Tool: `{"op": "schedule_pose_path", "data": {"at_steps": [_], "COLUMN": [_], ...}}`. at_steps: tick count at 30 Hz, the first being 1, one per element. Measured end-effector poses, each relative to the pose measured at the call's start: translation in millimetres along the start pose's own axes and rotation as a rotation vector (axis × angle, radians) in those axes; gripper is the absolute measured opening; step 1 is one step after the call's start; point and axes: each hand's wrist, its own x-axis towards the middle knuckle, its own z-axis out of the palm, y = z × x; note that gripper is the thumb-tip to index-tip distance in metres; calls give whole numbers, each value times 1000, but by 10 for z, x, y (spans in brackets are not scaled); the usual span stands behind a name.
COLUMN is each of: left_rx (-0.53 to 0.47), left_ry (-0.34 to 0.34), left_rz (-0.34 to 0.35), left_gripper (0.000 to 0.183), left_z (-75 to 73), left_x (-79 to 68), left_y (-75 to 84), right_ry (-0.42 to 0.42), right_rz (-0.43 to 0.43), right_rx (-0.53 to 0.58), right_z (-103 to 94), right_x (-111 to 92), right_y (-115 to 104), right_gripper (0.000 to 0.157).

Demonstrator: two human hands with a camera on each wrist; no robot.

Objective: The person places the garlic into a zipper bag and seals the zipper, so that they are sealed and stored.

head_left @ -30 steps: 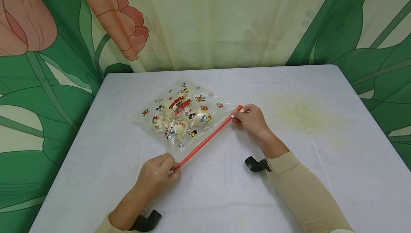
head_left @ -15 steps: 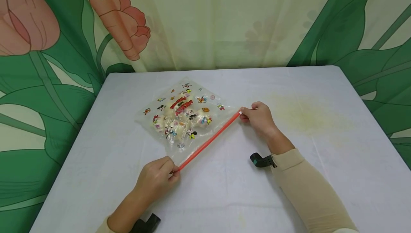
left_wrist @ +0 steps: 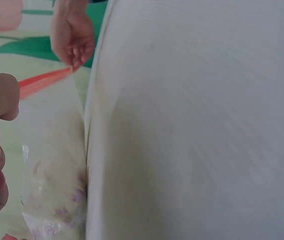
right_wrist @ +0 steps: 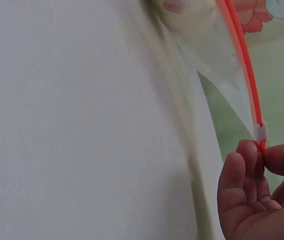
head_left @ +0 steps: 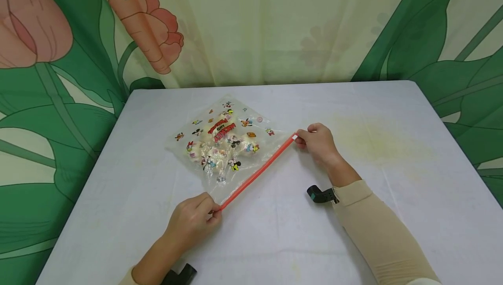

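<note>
A clear slider zip bag (head_left: 251,117) printed with cartoon figures lies on the table, turned cornerwise. Several pale roundish items (head_left: 218,147) show through its plastic; their kind is hard to make out. Along its near right edge runs a red zip strip (head_left: 257,172), pulled straight. My left hand (head_left: 192,219) pinches the strip's near end between thumb and fingers. At the far end, my right hand (head_left: 319,145) pinches the strip's tip. Just beside those fingertips sits the white slider (right_wrist: 262,132), plain in the right wrist view. The left wrist view shows the bag's mouth edge raised.
A white cloth covers the table (head_left: 271,250), with a yellowish stain (head_left: 369,139) at right. Black wrist cameras (head_left: 321,194) stick out from both forearms. Behind the table's back edge hangs a curtain (head_left: 259,27) patterned with leaves and flowers.
The white slider has shifted along the strip to its far right end, and my right hand moved right with it. Now the fingers grip the strip's tip beyond the slider. My left hand keeps its hold.
</note>
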Motion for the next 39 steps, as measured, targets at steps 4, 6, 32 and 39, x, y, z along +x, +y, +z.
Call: {"op": "schedule_pose_path", "data": {"at_steps": [4, 6, 32, 39], "left_rx": [-32, -59, -26, 2], "left_ry": [-1, 1, -88, -94], "left_rz": [-38, -49, -260, -348], "left_gripper": [19, 18, 43, 48], "left_z": [-38, -51, -251, -409], "left_x": [-38, -44, 169, 381], "left_y": [-24, -36, -37, -123], "right_ry": [8, 5, -83, -135], "right_rz": [0, 0, -136, -204], "right_rx": [-72, -126, -445, -615], "right_z": [-44, -51, -252, -374], "right_x": [-52, -79, -410, -632], "right_y": [-86, -138, -467, -615], "right_gripper": [21, 22, 48, 56]}}
